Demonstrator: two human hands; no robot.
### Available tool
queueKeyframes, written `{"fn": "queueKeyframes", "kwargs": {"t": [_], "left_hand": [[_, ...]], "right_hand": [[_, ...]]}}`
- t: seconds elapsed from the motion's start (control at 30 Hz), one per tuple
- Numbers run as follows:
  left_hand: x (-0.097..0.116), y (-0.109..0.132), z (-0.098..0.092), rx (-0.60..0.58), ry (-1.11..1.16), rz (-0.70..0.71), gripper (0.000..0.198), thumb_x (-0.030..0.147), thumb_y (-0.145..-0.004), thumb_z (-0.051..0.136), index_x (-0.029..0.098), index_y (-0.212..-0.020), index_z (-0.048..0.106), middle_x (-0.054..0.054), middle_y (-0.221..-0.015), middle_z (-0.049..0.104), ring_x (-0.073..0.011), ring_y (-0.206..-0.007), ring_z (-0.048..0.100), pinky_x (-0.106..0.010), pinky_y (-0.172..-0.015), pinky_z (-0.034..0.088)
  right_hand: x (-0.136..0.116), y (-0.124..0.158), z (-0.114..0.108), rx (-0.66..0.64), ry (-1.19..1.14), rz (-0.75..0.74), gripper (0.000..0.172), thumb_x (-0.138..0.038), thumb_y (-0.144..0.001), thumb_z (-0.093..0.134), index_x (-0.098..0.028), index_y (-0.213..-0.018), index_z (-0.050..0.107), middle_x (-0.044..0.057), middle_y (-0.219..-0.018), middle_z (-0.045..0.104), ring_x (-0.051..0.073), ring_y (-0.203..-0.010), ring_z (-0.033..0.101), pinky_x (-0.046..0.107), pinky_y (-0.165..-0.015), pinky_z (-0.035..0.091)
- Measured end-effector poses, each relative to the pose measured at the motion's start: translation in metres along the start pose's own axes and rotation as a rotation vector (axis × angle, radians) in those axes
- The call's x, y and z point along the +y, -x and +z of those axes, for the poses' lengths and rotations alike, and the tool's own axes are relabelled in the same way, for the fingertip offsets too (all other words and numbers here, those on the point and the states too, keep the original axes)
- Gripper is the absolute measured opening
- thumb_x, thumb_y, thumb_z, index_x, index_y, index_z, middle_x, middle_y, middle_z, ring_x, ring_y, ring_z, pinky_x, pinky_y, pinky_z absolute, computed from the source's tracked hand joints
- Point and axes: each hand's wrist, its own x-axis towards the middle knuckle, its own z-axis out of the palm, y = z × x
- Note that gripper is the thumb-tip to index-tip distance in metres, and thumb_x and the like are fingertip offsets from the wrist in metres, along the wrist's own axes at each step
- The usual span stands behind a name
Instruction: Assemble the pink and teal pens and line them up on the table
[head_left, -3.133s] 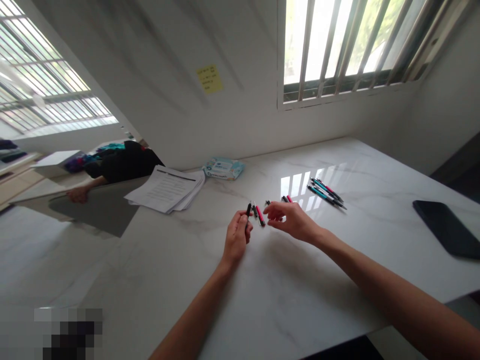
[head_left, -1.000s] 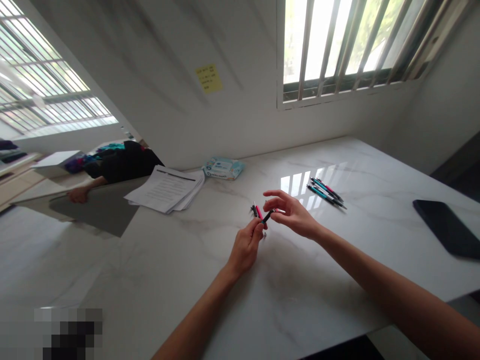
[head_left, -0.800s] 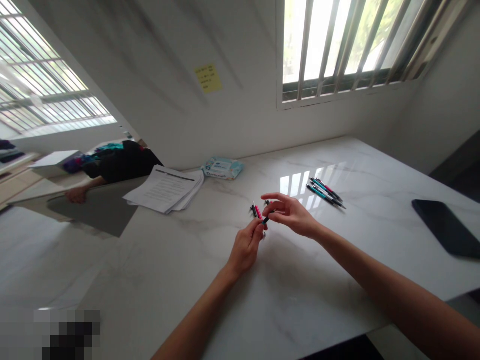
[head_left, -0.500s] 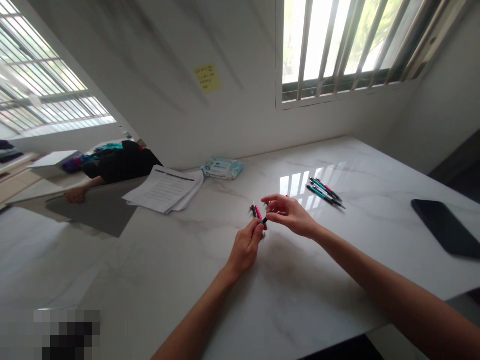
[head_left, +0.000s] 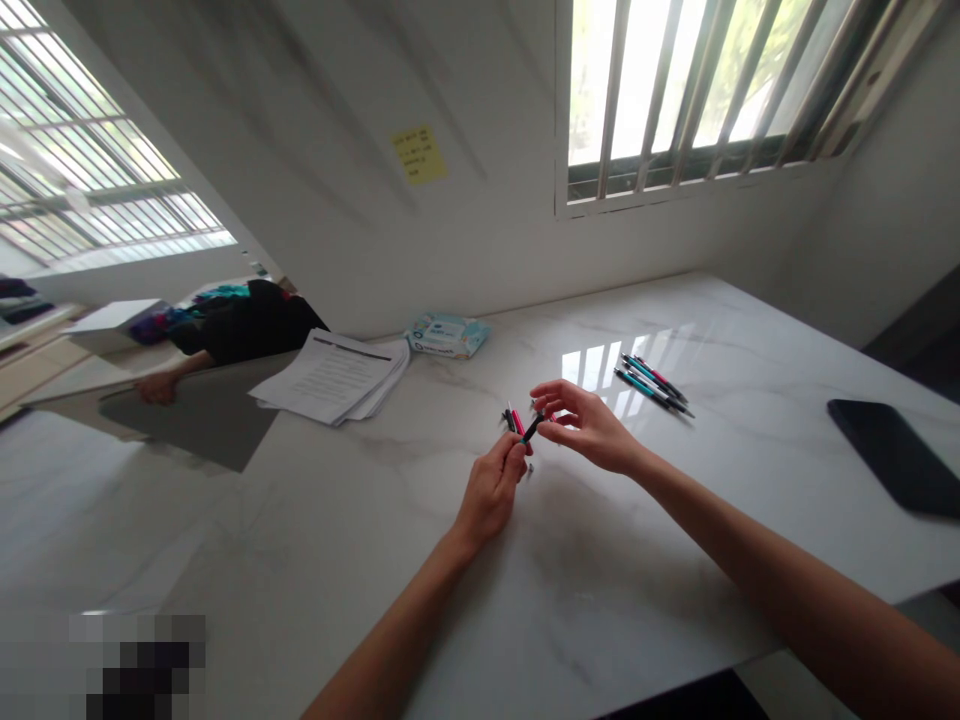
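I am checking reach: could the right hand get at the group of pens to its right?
Probably yes: the group of pens lies near the right hand, with nothing visible between them.

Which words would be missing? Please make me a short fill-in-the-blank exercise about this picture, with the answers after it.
Between the left hand and the right hand, the pen looks mostly ____ in colour.
The note is ____ in colour.
In the picture, the papers lie to the ____ of the wipes.
Of the two hands, the one nearer the phone is the ____ one.

Missing words: black; yellow; left; right.
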Motion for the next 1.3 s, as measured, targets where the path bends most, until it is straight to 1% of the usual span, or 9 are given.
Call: {"fn": "queueKeyframes", "kwargs": {"t": [0.07, 0.13, 0.33, 0.5, 0.6, 0.77, 0.9, 1.07, 1.3], "left_hand": [[0.000, 0.000, 0.000, -0.001, 0.001, 0.005, 0.034, 0.048, -0.104, 0.042, 0.020, -0.095, 0.058, 0.005, -0.065, 0.046, -0.0124, -0.059, 0.043, -0.024, -0.059, 0.033], [0.000, -0.001, -0.001, 0.000, 0.007, 0.007, 0.033, 0.048, -0.104, 0.042, 0.020, -0.095, 0.058, 0.005, -0.065, 0.045, -0.0127, -0.059, 0.043, -0.025, -0.060, 0.034], [0.003, 0.000, 0.000, -0.001, 0.009, 0.013, 0.032, 0.047, -0.104, 0.043, 0.020, -0.096, 0.059, 0.004, -0.067, 0.048, -0.0136, -0.062, 0.047, -0.025, -0.063, 0.037], [0.003, 0.000, 0.000, -0.010, 0.004, 0.017, 0.033, 0.045, -0.105, 0.043, 0.020, -0.098, 0.062, 0.003, -0.067, 0.051, -0.0137, -0.063, 0.048, -0.026, -0.065, 0.038], [0.000, -0.001, 0.000, -0.014, 0.012, 0.023, 0.035, 0.045, -0.106, 0.041, 0.020, -0.099, 0.063, 0.003, -0.067, 0.051, -0.0138, -0.063, 0.047, -0.026, -0.066, 0.037], [-0.004, -0.001, 0.001, -0.027, 0.025, 0.019, 0.035, 0.047, -0.106, 0.041, 0.020, -0.099, 0.063, 0.003, -0.068, 0.052, -0.0140, -0.064, 0.048, -0.027, -0.066, 0.037], [-0.004, -0.001, 0.001, -0.034, 0.035, 0.017, 0.036, 0.047, -0.106, 0.040, 0.020, -0.099, 0.062, 0.003, -0.068, 0.051, -0.0138, -0.063, 0.046, -0.027, -0.066, 0.036], [-0.005, 0.000, 0.002, -0.032, 0.061, 0.017, 0.036, 0.047, -0.106, 0.041, 0.020, -0.098, 0.063, 0.003, -0.068, 0.052, -0.0141, -0.064, 0.047, -0.027, -0.066, 0.037], [-0.002, -0.003, 0.002, -0.065, 0.198, -0.009, 0.037, 0.050, -0.104, 0.043, 0.019, -0.100, 0.063, 0.002, -0.070, 0.053, -0.0148, -0.066, 0.049, -0.027, -0.067, 0.040]], "right_hand": [[0.000, 0.000, 0.001, -0.012, 0.036, 0.005, 0.038, -0.030, -0.085, 0.073, -0.019, -0.121, 0.065, 0.003, -0.091, 0.070, 0.016, -0.081, 0.064, 0.030, -0.073, 0.051], [-0.001, 0.001, 0.001, -0.051, 0.002, 0.011, 0.037, -0.031, -0.088, 0.071, -0.018, -0.122, 0.064, 0.002, -0.085, 0.068, 0.015, -0.079, 0.064, 0.030, -0.073, 0.051], [0.000, 0.001, 0.005, -0.020, 0.008, 0.044, 0.034, -0.037, -0.086, 0.075, -0.019, -0.113, 0.065, 0.004, -0.089, 0.071, 0.018, -0.086, 0.067, 0.031, -0.076, 0.053], [0.003, 0.001, 0.007, 0.035, -0.099, -0.002, 0.026, -0.030, -0.087, 0.071, -0.020, -0.110, 0.064, 0.008, -0.103, 0.074, 0.020, -0.099, 0.070, 0.033, -0.083, 0.054], [0.002, 0.002, 0.007, 0.012, -0.106, 0.005, 0.034, -0.029, -0.085, 0.073, -0.022, -0.116, 0.062, 0.009, -0.112, 0.073, 0.022, -0.107, 0.069, 0.033, -0.084, 0.055], [0.001, 0.002, 0.007, -0.020, -0.150, 0.030, 0.038, -0.029, -0.084, 0.074, -0.021, -0.119, 0.064, 0.008, -0.104, 0.075, 0.023, -0.101, 0.071, 0.036, -0.086, 0.056], [0.001, 0.002, 0.006, -0.050, -0.162, 0.020, 0.049, -0.029, -0.083, 0.076, -0.025, -0.130, 0.062, 0.011, -0.126, 0.072, 0.026, -0.120, 0.066, 0.039, -0.094, 0.055], [0.004, 0.001, 0.006, -0.028, -0.223, 0.077, 0.045, -0.032, -0.082, 0.079, -0.020, -0.122, 0.065, 0.007, -0.100, 0.076, 0.020, -0.088, 0.072, 0.035, -0.083, 0.056], [0.002, -0.001, -0.004, 0.001, -0.373, 0.042, 0.054, -0.025, -0.079, 0.081, -0.026, -0.130, 0.065, 0.007, -0.112, 0.075, 0.020, -0.097, 0.070, 0.030, -0.077, 0.055]]}}
